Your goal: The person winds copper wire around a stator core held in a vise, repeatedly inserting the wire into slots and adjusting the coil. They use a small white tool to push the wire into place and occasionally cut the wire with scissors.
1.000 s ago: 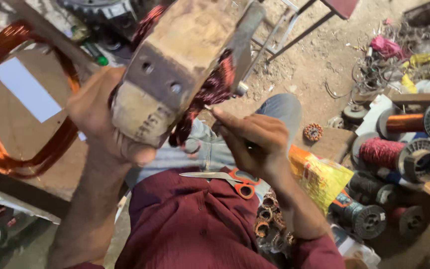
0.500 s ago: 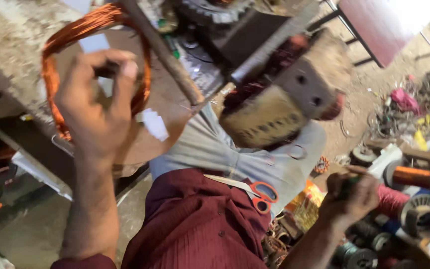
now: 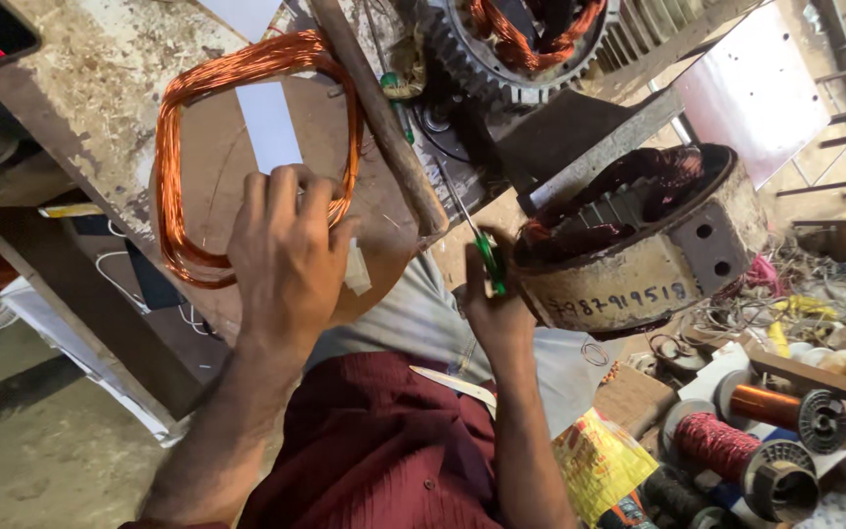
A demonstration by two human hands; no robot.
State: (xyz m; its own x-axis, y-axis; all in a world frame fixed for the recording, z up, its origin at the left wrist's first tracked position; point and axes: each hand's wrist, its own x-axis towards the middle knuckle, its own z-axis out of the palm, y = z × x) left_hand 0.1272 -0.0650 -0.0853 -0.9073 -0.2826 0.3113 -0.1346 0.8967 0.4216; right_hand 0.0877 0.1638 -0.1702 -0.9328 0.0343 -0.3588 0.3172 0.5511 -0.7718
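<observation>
Copper wire coil (image 3: 247, 147) lies as a loose orange loop on the worn wooden bench (image 3: 90, 88), with a white paper strip (image 3: 268, 125) across its upper part. The left hand (image 3: 286, 260) rests flat over the loop's lower right side, fingers spread and pressing down; whether it pinches any strands cannot be told. To do this well, the palm should keep the turns bunched together so none slip out of the bundle. Further right, the right hand (image 3: 496, 313) is closed around a green-handled screwdriver (image 3: 477, 240), its shaft pointing up toward the bench edge. Just beside it sits the motor stator (image 3: 638, 245), tilted on the lap, dark reddish windings showing in its bore. A judgement: the tool tip should stay off the wire's enamel. The screwdriver's tip is hard to make out against the clutter, a second toothed stator (image 3: 531, 44) is cut off at the top, and wire spools (image 3: 766, 460) at lower right are partly out of frame.
</observation>
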